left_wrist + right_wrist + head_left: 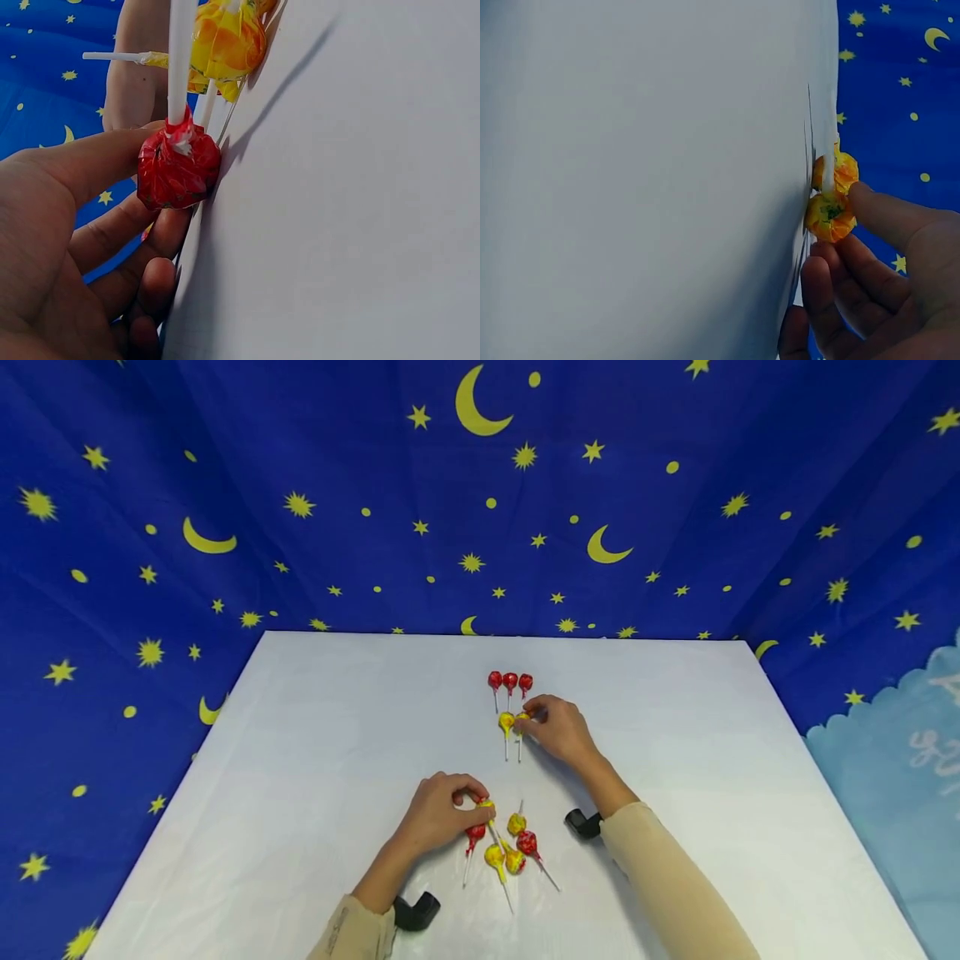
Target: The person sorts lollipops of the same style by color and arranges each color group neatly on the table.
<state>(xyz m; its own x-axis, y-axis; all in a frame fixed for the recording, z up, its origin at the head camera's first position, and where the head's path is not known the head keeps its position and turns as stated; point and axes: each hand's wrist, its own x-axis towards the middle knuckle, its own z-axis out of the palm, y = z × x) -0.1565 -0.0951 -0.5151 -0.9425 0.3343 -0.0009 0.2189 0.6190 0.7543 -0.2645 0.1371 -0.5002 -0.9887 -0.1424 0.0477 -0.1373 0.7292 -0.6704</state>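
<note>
My right hand (pixel 558 728) pinches the yellow-wrapped lollipop (pixel 832 217) by its head between thumb and fingers, its stick toward me. Just left of it lies another yellow lollipop (pixel 506 723). Beyond them is a row of three red lollipops (pixel 510 680), heads away from me. Nearer to me, my left hand (pixel 438 810) holds a yellow lollipop (pixel 487 805) between thumb and fingertips, partly hidden by them. A red lollipop (pixel 178 169) lies beside that thumb and covers much of the grip in the left wrist view.
Near the left hand lie a red lollipop (pixel 528 842) and several yellow lollipops (pixel 495 856), pointing different ways. All rest on a white table (pixel 337 718). A blue cloth (pixel 375 460) with moons and stars hangs behind. Black wrist-camera pieces (pixel 417 912) sit at both wrists.
</note>
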